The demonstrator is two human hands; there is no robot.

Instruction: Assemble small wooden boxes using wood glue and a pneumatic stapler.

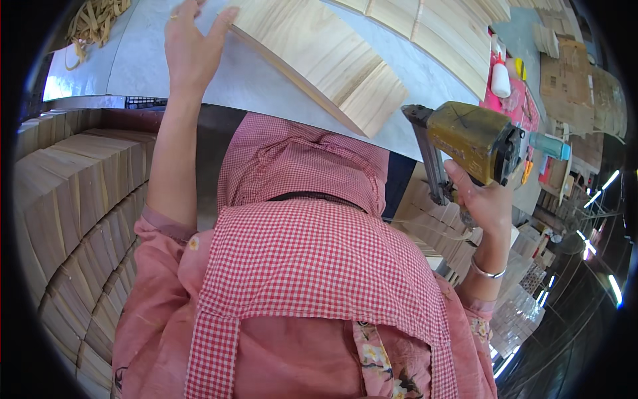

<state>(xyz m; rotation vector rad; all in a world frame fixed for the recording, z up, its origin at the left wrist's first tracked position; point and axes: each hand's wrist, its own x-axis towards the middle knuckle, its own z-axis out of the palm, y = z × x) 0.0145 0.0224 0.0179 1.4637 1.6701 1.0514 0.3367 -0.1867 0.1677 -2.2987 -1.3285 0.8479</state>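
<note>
A pale wooden piece [312, 60], box-like with a flat top and a seam across its near right end, lies slanting over the front of the table [139, 60]. Beside its upper left end is my left hand [193, 56], thumb spread from the fingers and its tip at the wood's edge. The fingertips are partly cut off by the top of the picture. My right hand [484, 199] is closed around the handle of a nail gun [468, 141] with a dull yellow body. The gun's dark nose and magazine stand just right of the wooden piece, apart from it.
Stacked boards [73, 179] fill the left side below the table. More pale boards [438, 33] lie at the table's far right, near a white glue bottle [500, 80] with a red cap. Yellowish strips [96, 23] are heaped far left. Wood pieces [432, 219] stand below right.
</note>
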